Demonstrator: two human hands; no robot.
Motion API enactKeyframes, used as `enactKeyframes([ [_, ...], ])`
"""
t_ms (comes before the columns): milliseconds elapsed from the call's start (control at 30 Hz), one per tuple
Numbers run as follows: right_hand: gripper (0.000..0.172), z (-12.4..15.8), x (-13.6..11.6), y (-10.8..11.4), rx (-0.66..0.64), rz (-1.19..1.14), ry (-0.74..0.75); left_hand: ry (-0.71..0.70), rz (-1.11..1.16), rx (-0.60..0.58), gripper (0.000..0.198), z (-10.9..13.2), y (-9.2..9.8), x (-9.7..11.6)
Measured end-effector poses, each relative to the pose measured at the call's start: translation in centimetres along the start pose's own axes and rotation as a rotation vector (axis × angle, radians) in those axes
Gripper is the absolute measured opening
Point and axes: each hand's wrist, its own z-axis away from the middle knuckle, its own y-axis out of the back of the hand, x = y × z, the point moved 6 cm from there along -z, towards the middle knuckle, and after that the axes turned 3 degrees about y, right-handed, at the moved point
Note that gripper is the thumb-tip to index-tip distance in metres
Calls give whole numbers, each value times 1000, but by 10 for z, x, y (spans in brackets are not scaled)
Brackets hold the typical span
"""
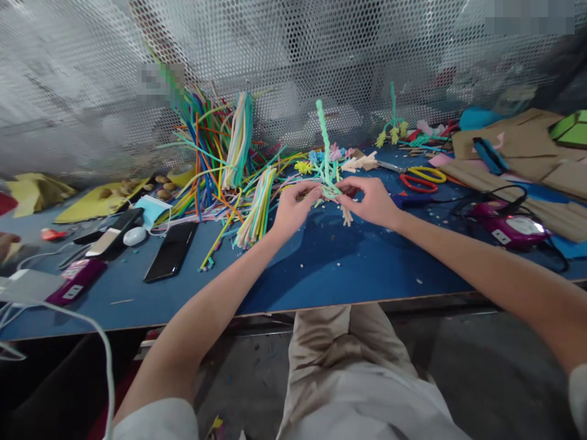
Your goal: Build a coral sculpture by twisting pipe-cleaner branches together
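Note:
A mint-green pipe-cleaner piece (324, 137) with one tall twisted stem stands up between my hands. My left hand (297, 205) pinches its lower part from the left, thumb and forefinger together. From the right, my right hand (367, 198) grips the same base in a pinch. A pale beige branched pipe-cleaner piece (347, 215) hangs below my right fingers; whether it is joined to the green one I cannot tell. Just behind lie small yellow, blue and pink pipe-cleaner pieces (316, 157) and a beige branched piece (360, 162).
Bundles of coloured pipe cleaners (238, 143) stand at the back left. A black phone (170, 252) and a purple device (77, 281) lie left. Red and yellow-handled scissors (419, 180), cardboard (518, 137) and another purple device (509, 226) lie right. Perforated metal mesh (321, 55) rises behind.

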Motion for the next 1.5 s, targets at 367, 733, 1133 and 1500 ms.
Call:
enactKeyframes([
  [367,18,6,-22,9,119,484,445,412,379,-276,37,5,-16,-20],
  [733,26,8,-26,7,150,688,351,432,697,-333,38,15,-29,-15],
  [1133,19,11,-37,6,216,637,246,220,370,-106,40,6,-16,-12],
  [1500,22,16,-52,-11,169,557,280,85,90,-49,37,10,-15,3],
])
